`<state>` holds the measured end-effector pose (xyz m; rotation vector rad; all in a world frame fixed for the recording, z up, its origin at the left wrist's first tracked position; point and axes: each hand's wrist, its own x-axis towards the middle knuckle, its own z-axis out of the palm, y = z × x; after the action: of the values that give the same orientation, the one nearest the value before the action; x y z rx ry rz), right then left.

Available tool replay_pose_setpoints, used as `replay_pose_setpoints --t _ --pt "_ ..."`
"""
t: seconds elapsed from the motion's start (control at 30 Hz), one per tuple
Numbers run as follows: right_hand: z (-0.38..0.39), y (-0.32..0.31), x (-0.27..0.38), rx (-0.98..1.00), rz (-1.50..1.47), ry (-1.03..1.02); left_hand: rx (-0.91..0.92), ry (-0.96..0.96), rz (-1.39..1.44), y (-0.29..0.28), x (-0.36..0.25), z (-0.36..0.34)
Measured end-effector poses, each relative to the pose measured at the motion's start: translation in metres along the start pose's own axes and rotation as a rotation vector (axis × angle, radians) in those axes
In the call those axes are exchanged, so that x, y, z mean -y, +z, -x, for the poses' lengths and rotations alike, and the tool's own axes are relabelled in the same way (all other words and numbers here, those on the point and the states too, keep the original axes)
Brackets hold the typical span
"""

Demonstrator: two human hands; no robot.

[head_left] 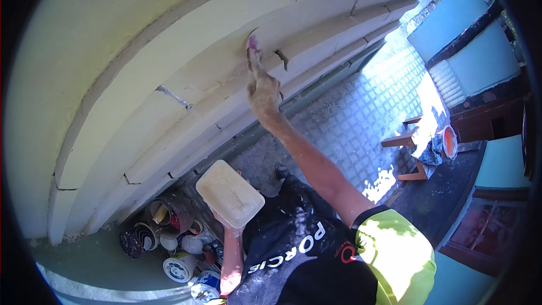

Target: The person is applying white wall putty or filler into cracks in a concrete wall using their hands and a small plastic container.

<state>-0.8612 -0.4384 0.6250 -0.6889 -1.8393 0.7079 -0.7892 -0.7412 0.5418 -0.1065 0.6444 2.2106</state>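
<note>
Cream round-cornered tub (247, 213), pale paste inside, gripped by left hand (221, 218); pinkish tool (252, 41) gripped in right hand (264, 91).

The wall (101, 28) looks painted and matt — smooth across its broad faces, chipped and rough along the gaps (174, 96). The tub (244, 216) seems plastic, holding matt, uneven paste (230, 192). The shirt (293, 254) is matt cloth; the bucket (450, 142), smooth plastic; the paving (344, 101), gridded and rough.
</note>
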Motion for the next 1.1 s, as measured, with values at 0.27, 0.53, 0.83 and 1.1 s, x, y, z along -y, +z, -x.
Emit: replay_pose_setpoints --t 0.27,0.53,0.83,1.1 --pt "-0.01 -0.05 -0.016 -0.074 -0.138 -0.018 0.004 0.032 -0.018 0.003 0.003 -0.004" --pt "-0.06 -0.024 -0.019 -0.042 0.112 0.029 0.105 0.098 0.003 0.011 0.009 -0.005" --pt "-0.027 -0.066 -0.021 0.01 -0.118 0.064 0.105 0.083 -0.089 0.038 0.006 -0.006" --pt "-0.093 -0.055 -0.052 -0.062 0.253 0.11 0.031 0.106 -0.06 0.021 0.017 -0.012"
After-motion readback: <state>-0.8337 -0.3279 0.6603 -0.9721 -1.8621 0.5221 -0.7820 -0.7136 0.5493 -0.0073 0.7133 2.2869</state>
